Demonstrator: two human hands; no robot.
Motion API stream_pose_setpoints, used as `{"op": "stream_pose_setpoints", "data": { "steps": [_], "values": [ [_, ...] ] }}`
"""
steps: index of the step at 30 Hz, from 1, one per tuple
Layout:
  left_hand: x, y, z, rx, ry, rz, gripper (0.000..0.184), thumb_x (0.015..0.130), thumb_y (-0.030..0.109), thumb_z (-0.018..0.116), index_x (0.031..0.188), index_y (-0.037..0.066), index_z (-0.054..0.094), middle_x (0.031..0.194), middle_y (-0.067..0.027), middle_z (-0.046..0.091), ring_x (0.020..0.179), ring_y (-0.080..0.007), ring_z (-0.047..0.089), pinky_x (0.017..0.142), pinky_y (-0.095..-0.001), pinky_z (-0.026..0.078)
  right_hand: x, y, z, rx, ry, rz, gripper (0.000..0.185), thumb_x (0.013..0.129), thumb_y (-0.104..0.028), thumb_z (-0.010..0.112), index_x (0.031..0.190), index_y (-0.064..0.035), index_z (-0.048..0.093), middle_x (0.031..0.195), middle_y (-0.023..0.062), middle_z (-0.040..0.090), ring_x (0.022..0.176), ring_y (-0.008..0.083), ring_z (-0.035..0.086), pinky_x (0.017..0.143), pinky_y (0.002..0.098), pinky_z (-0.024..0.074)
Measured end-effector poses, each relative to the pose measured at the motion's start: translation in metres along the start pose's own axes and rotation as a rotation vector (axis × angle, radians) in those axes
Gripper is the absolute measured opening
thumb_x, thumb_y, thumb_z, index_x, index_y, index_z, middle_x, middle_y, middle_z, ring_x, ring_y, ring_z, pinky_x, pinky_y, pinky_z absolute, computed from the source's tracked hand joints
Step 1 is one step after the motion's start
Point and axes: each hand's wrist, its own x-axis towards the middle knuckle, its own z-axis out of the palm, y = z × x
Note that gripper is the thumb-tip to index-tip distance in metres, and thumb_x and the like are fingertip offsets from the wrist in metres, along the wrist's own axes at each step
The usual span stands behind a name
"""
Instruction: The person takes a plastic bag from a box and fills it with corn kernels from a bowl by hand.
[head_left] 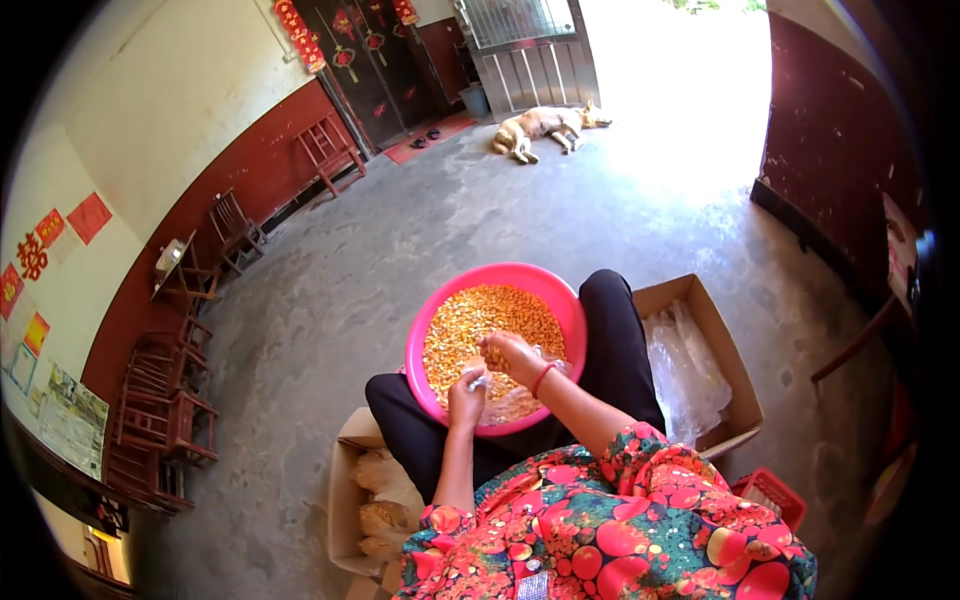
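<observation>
A pink basin [575, 322] full of yellow corn kernels [500, 306] rests between my legs. Over the corn, my left hand [466, 398] is closed on a clear plastic bag [508, 407], which droops inside the near side of the basin. My right hand [512, 357], with a red cord at the wrist, is just beside it, above the kernels. Its fingers are curled around what look like corn kernels, partly hidden by the hand.
A cardboard box [742, 385] with clear plastic bags [685, 370] stands at my right. Another box [343, 500] at my left holds filled bags [385, 525]. A red basket [775, 495] sits behind. A dog [545, 128] lies by the doorway; wooden chairs [180, 425] line the left wall.
</observation>
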Motion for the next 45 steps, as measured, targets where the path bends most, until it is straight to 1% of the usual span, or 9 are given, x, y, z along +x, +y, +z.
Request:
{"op": "stream_pose_setpoints", "data": {
  "steps": [6, 8, 16, 20, 22, 27, 37, 39, 45],
  "values": [
    [0.001, -0.002, 0.000, -0.077, -0.042, 0.064, 0.022, 0.072, 0.000, 0.051, 0.092, 0.000, 0.061, 0.086, -0.0131, 0.063, 0.084, -0.0172, 0.059, 0.074, -0.0276, 0.044, -0.011, 0.020, -0.006, -0.427, -0.043, -0.139, 0.025, 0.081, -0.023, 0.049, 0.076, -0.0013, 0.059, 0.073, 0.0053, 0.059, 0.068, 0.0120, 0.054, 0.064, 0.0244, 0.0421],
    [-0.003, 0.012, -0.003, 0.014, -0.064, -0.119, 0.022, 0.073, 0.001, 0.052, 0.093, -0.001, 0.061, 0.087, -0.0135, 0.063, 0.084, -0.0172, 0.059, 0.076, -0.0270, 0.044, -0.011, 0.017, -0.006, -0.464, -0.039, -0.166, 0.024, 0.081, -0.024, 0.049, 0.077, -0.0025, 0.060, 0.073, 0.0045, 0.059, 0.068, 0.0117, 0.054, 0.063, 0.0239, 0.0421],
    [-0.005, 0.012, -0.003, 0.017, -0.099, 0.073, 0.023, 0.074, 0.000, 0.053, 0.095, -0.002, 0.060, 0.089, -0.0081, 0.061, 0.079, -0.0118, 0.056, 0.072, -0.0235, 0.045, 0.016, 0.008, -0.044, -0.421, 0.491, -0.517, 0.019, 0.079, -0.018, 0.049, 0.072, -0.0019, 0.057, 0.064, 0.0017, 0.054, 0.059, 0.0091, 0.049, 0.055, 0.0227, 0.0395],
    [-0.005, 0.009, -0.002, -0.065, -0.143, -0.026, 0.020, 0.072, 0.002, 0.055, 0.091, -0.002, 0.062, 0.087, -0.0106, 0.063, 0.080, -0.0148, 0.058, 0.074, -0.0256, 0.044, 0.032, 0.023, -0.071, -1.075, 0.597, -0.320, 0.017, 0.075, -0.017, 0.051, 0.082, -0.0074, 0.062, 0.079, 0.0129, 0.061, 0.078, 0.0232, 0.058, 0.075, 0.0315, 0.0433],
    [-0.004, 0.013, -0.002, -0.075, -0.176, -0.042, 0.020, 0.072, 0.001, 0.053, 0.091, -0.002, 0.062, 0.087, -0.0103, 0.063, 0.081, -0.0147, 0.058, 0.075, -0.0255, 0.044, 0.024, 0.027, -0.059, -1.555, 0.605, -0.042, 0.029, 0.070, -0.016, 0.058, 0.098, -0.0118, 0.057, 0.110, 0.0180, 0.048, 0.105, 0.0342, 0.045, 0.086, 0.0420, 0.0388],
    [-0.005, 0.018, -0.003, -0.049, -0.217, 0.010, 0.021, 0.074, 0.001, 0.050, 0.092, -0.002, 0.061, 0.090, -0.0082, 0.061, 0.083, -0.0129, 0.056, 0.076, -0.0237, 0.043, 0.003, 0.011, -0.036, -1.600, 0.498, 0.226, 0.033, 0.074, -0.017, 0.053, 0.107, -0.0148, 0.051, 0.123, 0.0126, 0.039, 0.117, 0.0336, 0.033, 0.092, 0.0505, 0.0311],
    [-0.004, 0.011, -0.001, -0.122, -0.206, -0.016, 0.019, 0.075, 0.001, 0.051, 0.090, -0.001, 0.062, 0.086, -0.0089, 0.063, 0.079, -0.0131, 0.058, 0.074, -0.0252, 0.044, 0.023, 0.026, -0.062, -1.662, 0.345, 0.243, 0.035, 0.075, -0.017, 0.052, 0.109, -0.0106, 0.052, 0.118, 0.0138, 0.047, 0.108, 0.0313, 0.047, 0.087, 0.0429, 0.0396],
    [-0.004, 0.012, -0.002, -0.113, -0.208, 0.004, 0.019, 0.075, 0.002, 0.052, 0.090, -0.001, 0.062, 0.086, -0.0088, 0.063, 0.079, -0.0129, 0.058, 0.074, -0.0252, 0.044, 0.028, 0.029, -0.069, -1.676, 0.275, 0.171, 0.041, 0.065, -0.025, 0.061, 0.102, -0.0073, 0.055, 0.102, 0.0191, 0.055, 0.096, 0.0319, 0.054, 0.082, 0.0379, 0.0428],
    [-0.005, 0.015, -0.002, -0.070, -0.190, 0.027, 0.018, 0.075, 0.003, 0.052, 0.089, 0.000, 0.063, 0.086, -0.0083, 0.063, 0.080, -0.0124, 0.058, 0.074, -0.0248, 0.044, 0.029, 0.031, -0.065, -1.498, 0.377, 0.008, 0.031, 0.069, -0.022, 0.056, 0.095, -0.0058, 0.058, 0.088, 0.0162, 0.061, 0.083, 0.0274, 0.059, 0.074, 0.0363, 0.0458]
  ]
}}
